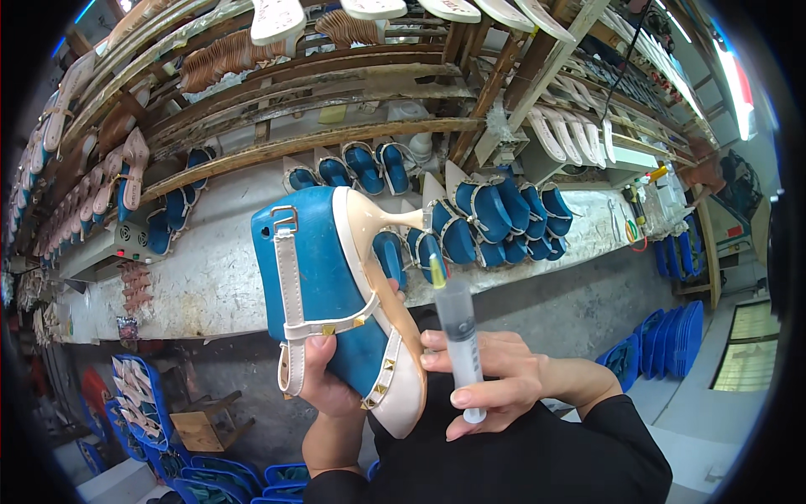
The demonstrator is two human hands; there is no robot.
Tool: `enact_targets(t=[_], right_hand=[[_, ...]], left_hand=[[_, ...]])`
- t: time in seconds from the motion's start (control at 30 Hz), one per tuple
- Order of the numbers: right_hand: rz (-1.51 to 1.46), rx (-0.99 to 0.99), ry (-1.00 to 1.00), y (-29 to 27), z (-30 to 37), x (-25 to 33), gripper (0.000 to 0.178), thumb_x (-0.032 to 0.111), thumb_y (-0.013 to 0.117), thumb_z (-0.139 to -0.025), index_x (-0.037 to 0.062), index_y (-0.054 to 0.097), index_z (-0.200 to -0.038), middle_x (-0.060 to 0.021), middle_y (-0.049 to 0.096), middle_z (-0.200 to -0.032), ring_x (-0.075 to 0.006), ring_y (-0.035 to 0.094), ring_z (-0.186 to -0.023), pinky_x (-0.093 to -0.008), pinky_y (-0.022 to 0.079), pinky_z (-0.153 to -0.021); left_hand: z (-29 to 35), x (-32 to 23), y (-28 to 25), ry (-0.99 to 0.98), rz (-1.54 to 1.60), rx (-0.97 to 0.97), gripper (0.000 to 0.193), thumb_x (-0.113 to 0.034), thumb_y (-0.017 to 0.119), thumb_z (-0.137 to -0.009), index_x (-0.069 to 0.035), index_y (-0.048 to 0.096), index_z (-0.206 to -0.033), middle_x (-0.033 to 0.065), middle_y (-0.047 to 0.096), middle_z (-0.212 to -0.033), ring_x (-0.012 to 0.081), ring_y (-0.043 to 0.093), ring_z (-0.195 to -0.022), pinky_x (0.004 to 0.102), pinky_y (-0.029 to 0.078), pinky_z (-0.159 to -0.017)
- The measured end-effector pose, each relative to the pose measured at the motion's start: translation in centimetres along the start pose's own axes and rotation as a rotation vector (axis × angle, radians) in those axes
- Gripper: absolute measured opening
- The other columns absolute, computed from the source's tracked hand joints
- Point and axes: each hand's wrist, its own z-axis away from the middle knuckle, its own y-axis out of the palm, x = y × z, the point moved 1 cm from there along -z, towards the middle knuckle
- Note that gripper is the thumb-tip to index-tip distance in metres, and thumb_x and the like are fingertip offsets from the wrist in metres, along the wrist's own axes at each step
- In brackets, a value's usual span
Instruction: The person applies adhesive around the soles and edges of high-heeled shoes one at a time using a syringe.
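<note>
A high-heeled, studded strap shoe [386, 378] sits on a blue shoe last [306, 227], toe pointing down, its heel jutting to the right. Wrapped round its side from below, my left hand [332, 378] grips the shoe, thumb against the white strap. Between the fingers of my right hand [499, 370] is a clear syringe [457, 319] with a yellow tip, pointing up and a little left. Its barrel stands just right of the shoe's sole edge, and my right fingertips are close to that edge; whether they touch it I cannot tell.
Behind, a long workbench [218, 277] carries rows of blue-lasted shoes [491, 210]. Wooden racks [353, 84] above hold more shoe parts. Stacked blue baskets [672, 340] stand on the floor at right; others [227, 479] sit at lower left near a wooden stool [197, 430].
</note>
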Motion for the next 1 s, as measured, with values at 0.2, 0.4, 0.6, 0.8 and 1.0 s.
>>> enact_targets(t=[0.2,0.4,0.6,0.8,1.0], right_hand=[[-0.013,-0.003,-0.033,-2.3,1.0,-1.1,0.067,0.034,0.090,-0.078,0.0113,0.055,-0.130,-0.0315,0.065,-0.124,-0.0463,0.066,-0.117,-0.0503,0.058,-0.091],[-0.166,-0.098,-0.050,-4.8,2.2,-2.6,0.055,0.027,0.084,-0.082,0.0073,0.061,-0.128,-0.0308,0.064,-0.124,-0.0492,0.065,-0.114,-0.0497,0.057,-0.092],[-0.159,-0.181,-0.083,-8.8,2.1,-4.2,0.053,0.032,0.084,-0.083,0.0076,0.059,-0.124,-0.0307,0.061,-0.131,-0.0496,0.062,-0.120,-0.0498,0.056,-0.094],[-0.146,-0.120,-0.099,-10.6,2.5,-5.6,0.059,0.035,0.084,-0.081,0.0091,0.060,-0.128,-0.0294,0.061,-0.132,-0.0477,0.060,-0.123,-0.0505,0.056,-0.093],[-0.112,-0.068,-0.130,-10.7,2.8,-6.4,0.064,0.042,0.080,-0.087,0.0121,0.050,-0.135,-0.0342,0.062,-0.128,-0.0513,0.063,-0.118,-0.0544,0.056,-0.093]], left_hand=[[-0.9,1.5,2.3,0.040,-0.146,-0.073,0.075,-0.032,0.050,-0.088,0.009,0.036,-0.149,0.0352,0.054,-0.137,0.0418,0.060,-0.124,0.0500,0.050,-0.105],[-1.7,3.0,4.9,0.038,-0.200,-0.164,0.075,-0.036,0.052,-0.088,0.009,0.039,-0.147,0.0332,0.058,-0.133,0.0393,0.064,-0.117,0.0460,0.053,-0.101],[-1.8,5.3,7.2,-0.077,-0.096,-0.149,0.074,-0.037,0.054,-0.087,0.008,0.043,-0.144,0.0297,0.061,-0.130,0.0363,0.067,-0.112,0.0434,0.055,-0.096],[-0.7,7.7,8.4,-0.050,-0.141,-0.274,0.073,-0.033,0.058,-0.084,0.007,0.046,-0.143,0.0248,0.062,-0.131,0.0337,0.067,-0.113,0.0426,0.055,-0.098],[-0.5,8.7,8.1,-0.039,-0.200,-0.287,0.071,-0.030,0.060,-0.083,0.007,0.047,-0.143,0.0237,0.062,-0.133,0.0329,0.065,-0.117,0.0435,0.052,-0.102]])
